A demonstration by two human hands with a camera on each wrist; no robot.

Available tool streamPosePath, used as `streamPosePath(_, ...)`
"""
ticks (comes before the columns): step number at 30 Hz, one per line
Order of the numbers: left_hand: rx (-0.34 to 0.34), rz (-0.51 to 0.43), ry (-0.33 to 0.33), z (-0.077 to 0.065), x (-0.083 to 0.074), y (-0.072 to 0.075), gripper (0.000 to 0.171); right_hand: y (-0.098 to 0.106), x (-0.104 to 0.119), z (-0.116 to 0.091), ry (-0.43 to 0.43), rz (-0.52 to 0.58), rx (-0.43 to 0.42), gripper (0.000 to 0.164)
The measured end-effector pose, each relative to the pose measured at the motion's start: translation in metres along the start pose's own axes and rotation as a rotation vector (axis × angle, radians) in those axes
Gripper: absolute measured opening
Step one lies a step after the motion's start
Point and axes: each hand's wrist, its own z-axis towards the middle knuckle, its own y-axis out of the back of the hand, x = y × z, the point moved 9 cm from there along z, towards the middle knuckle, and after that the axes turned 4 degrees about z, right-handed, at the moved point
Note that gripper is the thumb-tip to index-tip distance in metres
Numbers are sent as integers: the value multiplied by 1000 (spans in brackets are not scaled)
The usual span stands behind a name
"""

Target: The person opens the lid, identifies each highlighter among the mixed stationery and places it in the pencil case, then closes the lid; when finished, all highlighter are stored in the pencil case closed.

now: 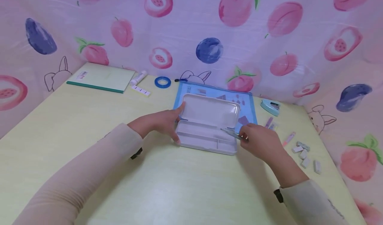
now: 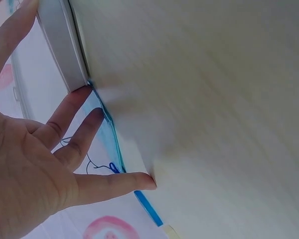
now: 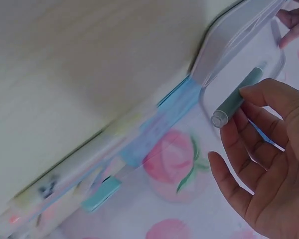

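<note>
A white pencil case [image 1: 195, 141] lies with its lid [image 1: 209, 112] raised, its divided tray facing up. At its left end my left hand [image 1: 163, 121] rests with fingers spread, the thumb at the front corner and a fingertip by the lid's edge. The left wrist view shows the fingers straight against the case's side [image 2: 65, 45]. My right hand [image 1: 260, 140] pinches a slim grey-green pen [image 3: 236, 97] between thumb and fingers. Its pointed end overlaps the tray's right part in the head view.
Behind the case lies a blue zip pouch [image 1: 246, 107]. To the right are a teal stapler [image 1: 270, 107], a pink pen [image 1: 289, 138] and several erasers [image 1: 303, 154]. A green-edged folder [image 1: 104, 77], glue stick [image 1: 139, 78] and blue tape roll [image 1: 156, 82] lie at the back left.
</note>
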Motion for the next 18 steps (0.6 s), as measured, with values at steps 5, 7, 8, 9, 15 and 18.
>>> streamPosePath(5, 5, 10, 8, 1, 0, 1, 136, -4, 27, 23, 39, -23, 14, 10)
streamPosePath(7, 9, 10, 11, 1, 1, 0, 136, -9, 34, 31, 38, -29, 48, 11)
streamPosePath(8, 10, 12, 13, 1, 1, 0, 136, -11, 38, 35, 36, -36, 67, 12)
streamPosePath(9, 11, 12, 16, 2, 1, 0, 136, -14, 42, 39, 37, -45, 86, 13)
streamPosePath(15, 15, 5, 23, 1, 1, -1, 135, -23, 66, 58, 60, -91, 118, 16)
streamPosePath(18, 11, 7, 11, 0, 0, 0, 134, -27, 78, 64, 94, -105, 115, 16)
